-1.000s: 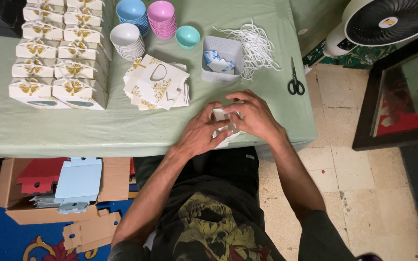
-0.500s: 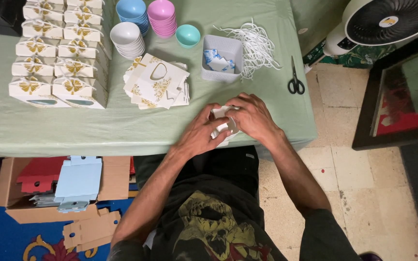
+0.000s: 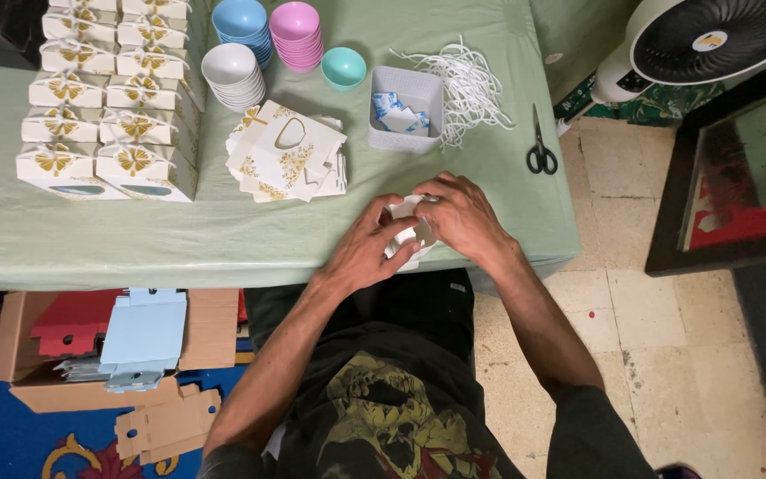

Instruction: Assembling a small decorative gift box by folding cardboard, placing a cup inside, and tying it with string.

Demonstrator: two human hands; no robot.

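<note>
Both hands work a small white card box at the near edge of the green-clothed desk, directly in front of the person's body. The left hand is clamped on the box's left side with fingers curled round it; the right hand covers its top and right side, fingers closed down on the card. Compared with the frames half a second and one second earlier, the box sits in much the same spot at the desk's edge, but the right hand has come further over it, hiding more of the card, and the left fingers have drawn in closer. This reads as a fold or flap being pressed home, so the box appears to be partway through assembly; whether it is closed cannot be told. The rest is unchanged: the stack of flat gold-printed box blanks, the rows of finished favour boxes, the stacked bowls, the grey tray, the white cords and the scissors lie as before.
</note>
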